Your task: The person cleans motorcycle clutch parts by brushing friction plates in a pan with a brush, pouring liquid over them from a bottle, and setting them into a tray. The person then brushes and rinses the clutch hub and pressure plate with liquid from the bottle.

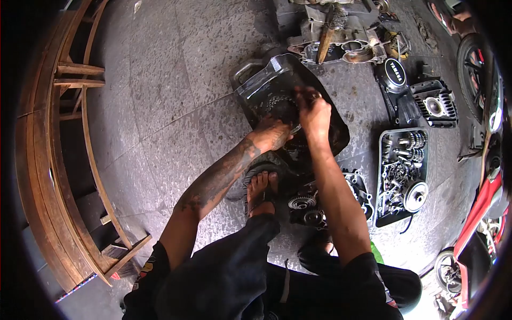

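My left hand [272,133] is closed around a dark, round, toothed metal part [281,108] over a black pan [341,140] of dark liquid. Right beside it, my right hand [316,113] is curled closed over the same part. Its fingertips are dark and smeared by motion, and what they hold cannot be made out. Light glints off the liquid at the pan's far side. Dark grime covers my left hand and forearm.
A wooden-handled brush [324,45] lies on an engine casing [368,52] at the back. To the right are a YAMAHA cover [395,73], a finned cylinder [435,106] and a tray [380,184] of gears. Engine parts [302,202] lie near my feet. A wooden bench [45,197] stands left, motorcycles right.
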Demonstrator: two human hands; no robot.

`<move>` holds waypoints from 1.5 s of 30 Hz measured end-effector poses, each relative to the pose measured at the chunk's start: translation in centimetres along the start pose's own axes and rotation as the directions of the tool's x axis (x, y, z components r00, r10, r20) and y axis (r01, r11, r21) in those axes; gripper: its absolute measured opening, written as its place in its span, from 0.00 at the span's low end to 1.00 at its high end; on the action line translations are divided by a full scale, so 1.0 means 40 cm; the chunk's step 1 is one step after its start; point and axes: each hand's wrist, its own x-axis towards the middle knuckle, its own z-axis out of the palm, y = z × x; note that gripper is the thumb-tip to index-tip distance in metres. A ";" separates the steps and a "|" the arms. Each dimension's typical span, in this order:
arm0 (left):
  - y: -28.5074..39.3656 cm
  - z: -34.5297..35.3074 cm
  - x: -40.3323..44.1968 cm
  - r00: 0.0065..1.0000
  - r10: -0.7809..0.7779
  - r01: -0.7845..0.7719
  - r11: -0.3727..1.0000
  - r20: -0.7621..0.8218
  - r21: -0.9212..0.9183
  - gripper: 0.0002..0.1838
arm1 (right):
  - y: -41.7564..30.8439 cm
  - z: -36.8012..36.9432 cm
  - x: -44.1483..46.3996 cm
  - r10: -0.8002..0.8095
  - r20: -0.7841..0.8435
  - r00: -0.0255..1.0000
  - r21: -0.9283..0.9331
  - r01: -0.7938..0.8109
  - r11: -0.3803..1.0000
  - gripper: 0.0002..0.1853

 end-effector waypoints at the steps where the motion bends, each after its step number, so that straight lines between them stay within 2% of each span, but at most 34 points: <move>1: -0.098 0.073 0.025 0.999 -0.030 0.036 0.901 0.020 -0.432 0.19 | 0.003 -0.009 0.008 -0.004 -0.004 1.000 -0.004 0.004 1.000 0.09; 2: -0.196 0.145 0.051 0.997 -0.060 0.070 0.679 0.040 -0.731 0.19 | 0.006 -0.019 0.012 -0.006 0.028 1.000 0.065 0.004 0.998 0.09; 3: -0.110 0.070 0.029 0.996 -0.035 0.067 0.887 0.078 -0.457 0.20 | 0.009 -0.029 0.012 -0.008 0.063 0.998 0.133 -0.001 0.991 0.09; 4: -0.017 -0.011 0.004 0.993 -0.010 0.019 0.997 0.116 -0.080 0.22 | 0.009 -0.037 0.013 -0.005 0.065 0.998 0.128 -0.003 0.992 0.09; 5: 0.078 -0.094 -0.021 0.988 0.015 -0.054 0.966 0.154 0.254 0.23 | 0.008 -0.045 0.017 -0.020 -0.003 1.000 0.155 0.020 0.988 0.09; 6: 0.111 -0.113 -0.026 0.989 -0.047 0.014 0.974 0.139 0.224 0.25 | 0.008 -0.052 0.022 -0.034 -0.074 0.997 0.181 0.047 0.982 0.09; 7: 0.141 -0.130 -0.030 0.986 -0.108 0.083 0.978 0.124 0.193 0.27 | 0.020 -0.055 0.015 0.022 0.003 1.000 0.072 -0.022 0.997 0.10; 8: 0.158 -0.138 -0.030 0.967 -0.233 0.220 0.967 0.104 0.128 0.30 | 0.039 -0.055 0.003 0.025 -0.002 1.000 0.070 -0.025 0.997 0.10; 9: 0.159 -0.149 -0.029 0.968 -0.227 0.213 0.968 0.103 0.130 0.30 | 0.044 -0.058 -0.005 0.030 -0.033 0.999 0.057 -0.028 0.998 0.09; 11: 0.144 -0.164 -0.040 0.987 -0.154 0.157 0.986 0.040 -0.059 0.37 | 0.061 -0.067 -0.021 0.093 -0.040 0.995 0.040 -0.092 0.995 0.09; 14: 0.146 -0.221 -0.037 0.966 -0.127 0.137 0.990 0.227 -0.027 0.38 | 0.071 -0.067 -0.031 0.095 -0.052 0.994 0.024 -0.094 0.995 0.09; 18: 0.132 -0.226 -0.038 0.951 -0.176 0.223 0.960 0.254 -0.171 0.39 | 0.073 -0.069 -0.031 0.103 -0.041 0.994 0.014 -0.103 0.995 0.09; 20: 0.107 -0.207 -0.034 0.978 -0.112 0.130 0.987 0.178 -0.095 0.37 | 0.080 -0.062 -0.034 0.111 -0.044 0.993 0.046 -0.109 0.993 0.09; 24: 0.086 -0.193 -0.015 0.969 -0.073 0.099 0.990 0.236 -0.102 0.29 | 0.078 -0.068 -0.038 0.128 -0.029 0.991 0.036 -0.127 0.991 0.10; 26: 0.053 -0.159 -0.008 0.996 0.023 -0.005 0.978 0.082 -0.208 0.19 | 0.075 -0.069 -0.040 0.110 -0.027 0.994 0.016 -0.109 0.994 0.09; 30: 0.094 -0.197 -0.019 0.986 0.039 -0.007 0.982 0.164 -0.186 0.14 | 0.077 -0.063 -0.040 0.115 -0.054 0.992 0.058 -0.112 0.992 0.09; 32: 0.084 -0.194 -0.017 0.983 0.031 0.022 0.959 0.183 -0.282 0.14 | 0.074 -0.068 -0.041 0.143 -0.039 0.989 0.057 -0.141 0.988 0.09; 33: 0.083 -0.194 -0.014 0.975 -0.018 0.084 0.952 0.223 -0.293 0.13 | 0.073 -0.071 -0.042 0.148 -0.041 0.988 0.056 -0.145 0.988 0.09; 36: 0.047 -0.178 -0.002 0.954 -0.027 0.128 0.937 0.299 -0.326 0.14 | 0.073 -0.067 -0.040 0.155 -0.037 0.987 0.095 -0.151 0.984 0.09; 39: 0.071 -0.186 -0.013 0.976 0.012 0.055 0.953 0.220 -0.297 0.15 | 0.081 -0.063 -0.041 0.140 -0.042 0.989 0.076 -0.136 0.988 0.09; 42: 0.111 -0.208 -0.014 0.960 -0.071 0.132 0.968 0.270 -0.212 0.19 | 0.078 -0.065 -0.042 0.133 -0.045 0.990 0.074 -0.129 0.989 0.09; 45: 0.086 -0.192 -0.009 0.971 -0.026 0.060 0.988 0.239 -0.139 0.22 | 0.075 -0.066 -0.043 0.142 -0.036 0.989 0.069 -0.139 0.988 0.09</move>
